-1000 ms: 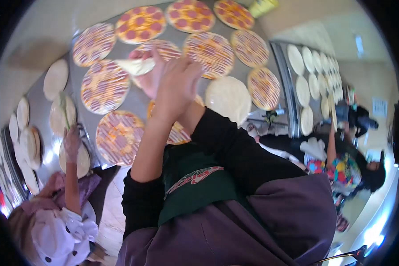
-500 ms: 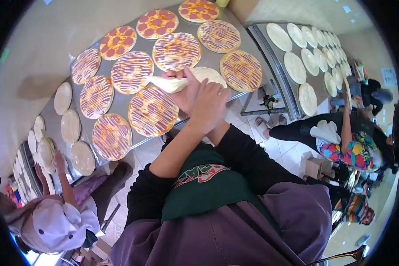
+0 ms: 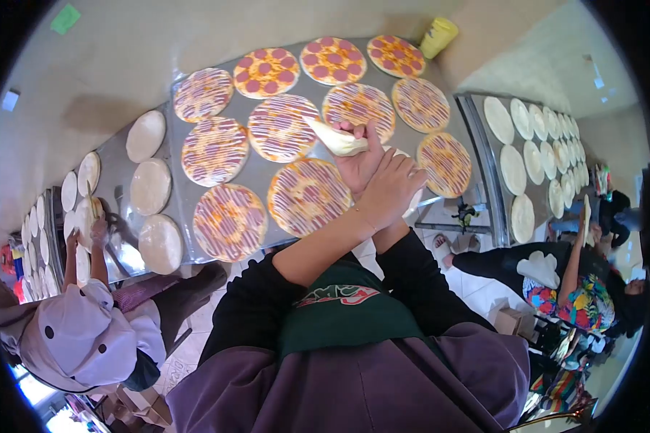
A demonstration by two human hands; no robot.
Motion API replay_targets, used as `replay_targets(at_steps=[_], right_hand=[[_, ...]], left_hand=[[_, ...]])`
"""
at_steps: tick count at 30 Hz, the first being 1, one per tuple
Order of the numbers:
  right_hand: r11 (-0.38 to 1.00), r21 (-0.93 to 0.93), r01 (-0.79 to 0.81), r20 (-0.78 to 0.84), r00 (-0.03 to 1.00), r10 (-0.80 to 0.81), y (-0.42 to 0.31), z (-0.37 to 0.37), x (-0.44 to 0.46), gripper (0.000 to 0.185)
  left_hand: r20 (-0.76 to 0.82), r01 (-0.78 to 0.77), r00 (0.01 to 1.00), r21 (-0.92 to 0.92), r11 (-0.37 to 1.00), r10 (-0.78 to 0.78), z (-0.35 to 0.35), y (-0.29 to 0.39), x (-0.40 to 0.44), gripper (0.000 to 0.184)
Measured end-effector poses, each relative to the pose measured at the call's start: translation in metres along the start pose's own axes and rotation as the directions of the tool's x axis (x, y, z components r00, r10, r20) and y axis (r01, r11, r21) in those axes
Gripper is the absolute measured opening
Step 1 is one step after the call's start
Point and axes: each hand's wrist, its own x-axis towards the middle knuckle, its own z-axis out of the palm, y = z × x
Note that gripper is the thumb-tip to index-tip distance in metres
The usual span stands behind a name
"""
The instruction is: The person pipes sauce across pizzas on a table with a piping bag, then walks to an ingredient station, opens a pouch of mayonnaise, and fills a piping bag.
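Observation:
My right hand [image 3: 361, 155] is closed around a white piping bag [image 3: 336, 139], whose narrow tip points up and left over the right edge of a pizza [image 3: 282, 128] striped with pale sauce. My left hand [image 3: 393, 189] crosses over my right arm, its fingers curled around the right wrist, partly hiding it. Beneath my hands lies a pale round base, mostly hidden. Close by are another striped pizza [image 3: 310, 198] below and one [image 3: 360, 108] above right. Pizzas with sausage slices and no stripes [image 3: 332, 60] line the back of the metal table [image 3: 256, 177].
Plain dough rounds [image 3: 150, 186] lie on the table's left side. A yellow container [image 3: 438, 37] stands at the back right corner. Another table [image 3: 480, 155] on the right carries many rounds. A co-worker in a light top [image 3: 87, 332] handles a round at left; another person [image 3: 578, 289] stands at right.
The view has turned, so the table and pizzas sit further right and lower. The piping bag now tilts more steeply, still held in my right hand. My left hand stays across the right wrist.

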Motion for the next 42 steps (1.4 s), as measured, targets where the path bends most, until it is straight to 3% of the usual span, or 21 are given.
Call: replay_targets(at_steps=[2,5,6,8,9,10,11,13,16,18,19,21,22,24,28,30,34,36,39,42], right_hand=[[1.000,-0.028,0.008,-0.010,1.000,-0.009,0.028,0.013,0.021,0.038],[0.946,-0.301,0.123,-0.102,0.982,-0.160,0.071,0.024,0.065,0.041],[0.944,-0.310,0.111,-0.101,0.984,-0.149,0.080,0.017,0.083,0.041],[0.762,-0.631,0.142,0.092,0.990,-0.109,0.086,-0.004,0.121,0.032],[0.651,-0.647,0.397,0.453,0.887,-0.090,0.093,-0.006,0.137,0.022],[0.645,-0.659,0.386,0.444,0.893,-0.080,0.098,-0.008,0.151,0.022],[0.638,-0.681,0.359,0.398,0.913,-0.089,0.103,-0.005,0.166,0.019],[0.625,-0.719,0.302,0.303,0.947,-0.109,0.112,0.007,0.195,0.015],[0.612,-0.755,0.236,0.203,0.971,-0.123,0.122,0.018,0.247,0.016],[0.354,-0.813,0.461,0.489,0.872,-0.012,0.122,0.013,0.292,0.032],[0.352,-0.818,0.456,0.485,0.874,-0.005,0.122,0.012,0.312,0.032],[-0.281,-0.660,0.697,0.738,0.671,-0.070,0.122,0.001,0.343,0.014],[-0.282,-0.664,0.692,0.733,0.677,-0.066,0.117,-0.013,0.362,0.014],[-0.137,-0.903,0.407,0.396,0.912,0.106,0.110,-0.030,0.390,0.012],[-0.138,-0.925,0.353,0.351,0.936,0.040,0.105,-0.049,0.410,0.015],[-0.292,-0.893,0.342,0.332,0.939,0.086,0.104,-0.058,0.418,0.013],[-0.265,-0.877,0.402,0.394,0.915,0.083,0.113,-0.070,0.427,0.014],[-0.479,-0.825,0.300,0.276,0.954,0.122,0.113,-0.067,0.432,0.014],[-0.393,-0.862,0.319,0.262,0.946,0.192,0.121,-0.065,0.432,0.019],[-0.378,-0.853,0.359,0.328,0.933,0.147,0.132,-0.064,0.428,0.022]], left_hand=[[-0.070,-0.001,0.998,-0.111,0.994,-0.007,-0.027,-0.030,-0.001,0.015],[-0.122,-0.029,0.992,-0.083,0.996,0.019,-0.090,-0.081,0.009,0.016],[-0.135,-0.022,0.991,-0.083,0.996,0.011,-0.103,-0.102,0.013,0.016],[-0.075,0.057,0.991,-0.503,0.863,-0.109,-0.123,-0.147,0.025,0.020],[-0.080,0.042,0.990,-0.625,0.779,-0.118,-0.134,-0.167,0.031,0.023],[-0.085,0.024,0.988,-0.735,0.678,-0.127,-0.144,-0.185,0.038,0.026],[-0.093,0.023,0.986,-0.741,0.671,-0.135,-0.158,-0.201,0.045,0.026],[0.110,0.227,0.971,-0.696,0.681,-0.211,-0.189,-0.230,0.061,0.033],[0.057,0.182,0.975,-0.768,0.614,-0.217,-0.194,-0.278,0.083,0.032],[0.058,0.223,0.958,-0.761,0.609,-0.280,-0.191,-0.323,0.103,0.031],[0.067,0.264,0.944,-0.743,0.615,-0.324,-0.194,-0.336,0.111,0.029],[0.059,0.253,0.940,-0.781,0.571,-0.336,-0.194,-0.354,0.124,0.025],[0.046,0.232,0.940,-0.812,0.535,-0.338,-0.193,-0.363,0.130,0.024],[0.055,0.255,0.933,-0.799,0.544,-0.356,-0.187,-0.382,0.137,0.024],[0.137,0.350,0.908,-0.769,0.535,-0.397,-0.171,-0.418,0.137,0.026],[0.149,0.360,0.899,-0.787,0.501,-0.411,-0.165,-0.428,0.135,0.026],[0.108,0.379,0.860,-0.789,0.483,-0.498,-0.160,-0.437,0.128,0.028],[0.104,0.379,0.870,-0.765,0.520,-0.481,-0.160,-0.447,0.124,0.028],[0.100,0.385,0.875,-0.739,0.553,-0.474,-0.159,-0.459,0.119,0.028],[0.103,0.403,0.859,-0.738,0.540,-0.501,-0.160,-0.461,0.116,0.028]])
